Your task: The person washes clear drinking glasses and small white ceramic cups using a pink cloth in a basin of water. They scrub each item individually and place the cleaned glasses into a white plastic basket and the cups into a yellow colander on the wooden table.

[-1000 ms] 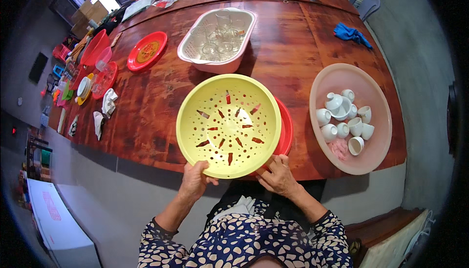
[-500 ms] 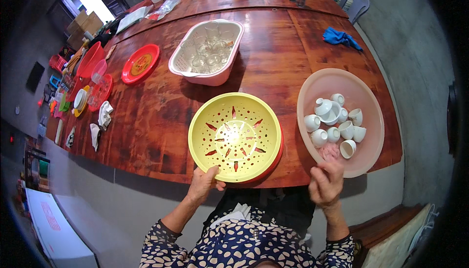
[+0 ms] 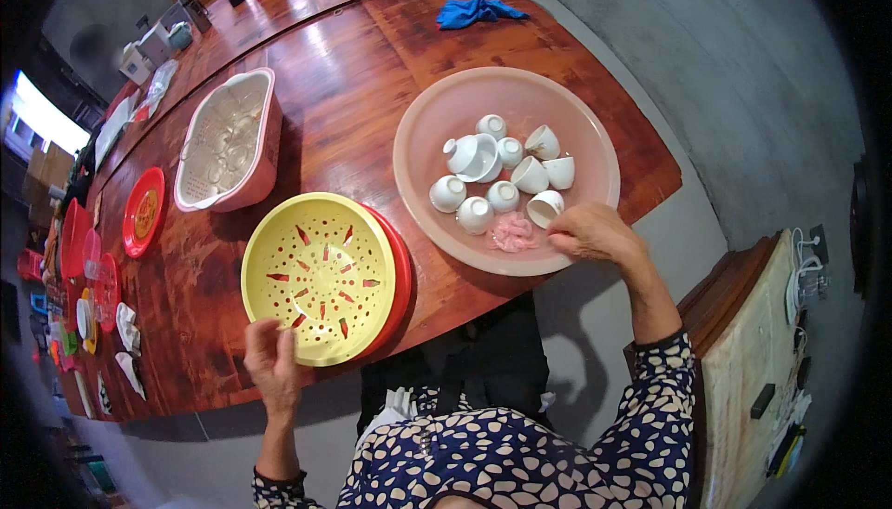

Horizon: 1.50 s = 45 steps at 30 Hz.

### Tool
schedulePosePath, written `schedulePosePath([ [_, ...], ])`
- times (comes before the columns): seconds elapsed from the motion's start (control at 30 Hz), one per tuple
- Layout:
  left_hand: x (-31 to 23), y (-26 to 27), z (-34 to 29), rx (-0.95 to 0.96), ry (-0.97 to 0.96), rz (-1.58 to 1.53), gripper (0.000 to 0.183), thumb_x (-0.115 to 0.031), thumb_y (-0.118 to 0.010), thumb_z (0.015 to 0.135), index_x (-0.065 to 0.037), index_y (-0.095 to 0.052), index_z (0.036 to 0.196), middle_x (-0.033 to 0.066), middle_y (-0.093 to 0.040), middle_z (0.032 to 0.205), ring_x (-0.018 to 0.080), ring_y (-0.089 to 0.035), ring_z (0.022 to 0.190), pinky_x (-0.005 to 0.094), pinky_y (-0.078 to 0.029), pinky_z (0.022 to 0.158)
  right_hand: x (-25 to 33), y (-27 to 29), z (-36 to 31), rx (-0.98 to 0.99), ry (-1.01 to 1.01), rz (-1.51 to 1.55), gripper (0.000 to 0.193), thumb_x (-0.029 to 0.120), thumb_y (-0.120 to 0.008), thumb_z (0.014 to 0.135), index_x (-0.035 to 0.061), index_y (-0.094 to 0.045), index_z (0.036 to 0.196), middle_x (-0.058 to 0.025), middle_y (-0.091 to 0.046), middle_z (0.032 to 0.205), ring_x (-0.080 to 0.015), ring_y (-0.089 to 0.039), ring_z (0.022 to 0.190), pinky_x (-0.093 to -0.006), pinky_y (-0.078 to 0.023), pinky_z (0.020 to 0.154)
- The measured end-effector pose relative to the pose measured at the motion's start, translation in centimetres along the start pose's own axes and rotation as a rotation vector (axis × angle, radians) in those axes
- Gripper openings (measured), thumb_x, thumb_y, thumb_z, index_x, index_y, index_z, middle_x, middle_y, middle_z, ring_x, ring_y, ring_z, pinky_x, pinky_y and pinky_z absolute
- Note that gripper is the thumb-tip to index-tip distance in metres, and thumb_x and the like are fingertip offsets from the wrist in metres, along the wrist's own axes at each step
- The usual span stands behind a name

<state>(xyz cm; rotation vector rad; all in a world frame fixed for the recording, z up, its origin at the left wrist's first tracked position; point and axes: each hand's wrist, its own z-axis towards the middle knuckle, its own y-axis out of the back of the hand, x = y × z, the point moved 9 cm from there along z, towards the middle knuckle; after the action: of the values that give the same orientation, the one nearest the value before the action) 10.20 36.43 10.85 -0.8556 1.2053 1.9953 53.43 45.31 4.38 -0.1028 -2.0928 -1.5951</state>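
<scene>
A yellow colander [image 3: 321, 267] with round and slit holes sits in a red basin [image 3: 401, 272] at the table's near edge. Beside the colander's near-left rim is my left hand [image 3: 272, 365], its fingers loosely bent and apart, holding nothing. To the right stands a large pale pink basin [image 3: 423, 105] with several small white cups [image 3: 530, 176], a white lidded-looking piece [image 3: 472, 156] and a crumpled pink cloth [image 3: 513, 232]. My right hand [image 3: 599, 233] reaches over that basin's near-right rim, fingertips close to a tilted white cup [image 3: 545, 208]; it appears to hold nothing.
A pink-and-white basket [image 3: 265, 142] of clear glasses stands behind the colander. Red plates [image 3: 145, 212], basins and crumpled white cloths [image 3: 128, 328] lie leftward. A blue cloth [image 3: 478, 13] lies at the far side. A wooden cabinet [image 3: 715, 323] stands to my right.
The view has swung toward the right. My left hand has let go of the colander's rim. My right hand has reached in over the pink basin's rim toward the cups.
</scene>
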Motion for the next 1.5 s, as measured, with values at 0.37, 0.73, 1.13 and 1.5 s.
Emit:
schedulePosePath([
  [0.37,-12.8,-24.3,4.3,0.554,-0.636,0.225,0.035,-0.005,-0.071,0.069,-0.006,-0.058,0.102,0.012,-0.056,0.096,0.0298,-0.056,0.087,0.0399,-0.047,0.075,3.0,-6.7,6.2,0.145,0.284,-0.153,0.017,0.019,-0.056,0.085,0.009,-0.067,0.092,-0.0131,-0.064,0.098,-0.0317,-0.064,0.087,-0.0406,-0.053,0.073],
  [0.73,-8.3,-34.4,3.9,0.901,-0.522,0.653,0.025,-0.019,-0.062,0.081,0.0,-0.054,0.095,0.0182,-0.054,0.097,0.036,-0.062,0.083,0.0438,-0.052,0.066,1.4,-6.5,5.4,0.163,0.197,-0.188,0.016,0.009,-0.06,0.079,0.0033,-0.068,0.092,-0.022,-0.064,0.095,-0.0357,-0.065,0.09,-0.0424,-0.054,0.075],
  [1.13,-8.6,-33.2,5.4,0.799,-0.386,0.355,0.051,-0.019,-0.073,0.07,-0.004,-0.047,0.112,0.0199,-0.053,0.104,0.0394,-0.06,0.091,0.0456,-0.05,0.076,0.5,0.1,3.3,-0.22,0.068,0.545,0.01,0.005,-0.053,0.083,-0.0017,-0.061,0.086,-0.015,-0.062,0.082,-0.0281,-0.062,0.072,-0.0341,-0.049,0.067],
  [1.5,-8.0,-32.5,5.1,0.896,-0.286,0.13,0.054,-0.022,-0.078,0.065,-0.005,-0.053,0.111,0.0189,-0.059,0.102,0.0362,-0.058,0.099,0.0444,-0.047,0.083,3.5,1.2,3.7,-0.746,0.189,0.48,0.013,0.005,-0.055,0.085,-0.0016,-0.059,0.095,-0.0177,-0.056,0.087,-0.0325,-0.059,0.079,-0.0397,-0.048,0.07],
])
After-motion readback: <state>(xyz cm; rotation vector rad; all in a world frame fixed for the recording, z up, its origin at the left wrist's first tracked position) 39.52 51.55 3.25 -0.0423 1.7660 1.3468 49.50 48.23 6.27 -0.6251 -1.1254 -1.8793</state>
